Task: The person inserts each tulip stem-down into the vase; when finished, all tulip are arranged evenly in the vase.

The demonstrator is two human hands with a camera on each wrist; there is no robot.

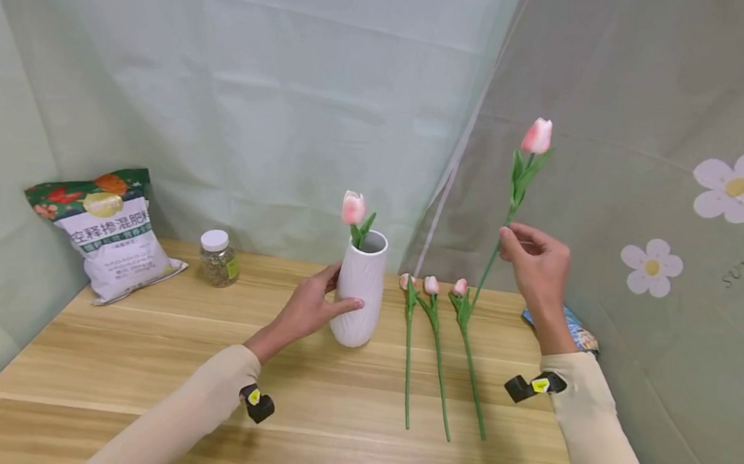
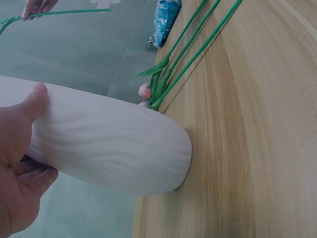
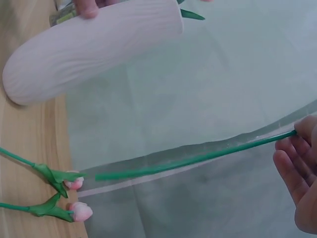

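Note:
A white ribbed vase (image 1: 360, 292) stands upright on the wooden table, with one pink tulip (image 1: 353, 208) in its mouth leaning left. My left hand (image 1: 317, 301) grips the vase's left side, thumb across the front, as the left wrist view also shows. Raised at the right, my right hand (image 1: 537, 265) pinches the green stem of another pink tulip (image 1: 537, 136), bloom up. In the right wrist view the bare lower end of that stem (image 3: 193, 157) hangs free, apart from the vase. Several tulips (image 1: 436, 346) lie side by side on the table between the vase and my right hand.
A fertilizer bag (image 1: 116, 237) leans at the back left, beside a clear jar (image 1: 219, 259) with a white lid. Behind my right wrist lies a blue packet (image 1: 577, 330). Fabric curtains (image 1: 277, 99) rise along the back and sides of the table (image 1: 322, 425).

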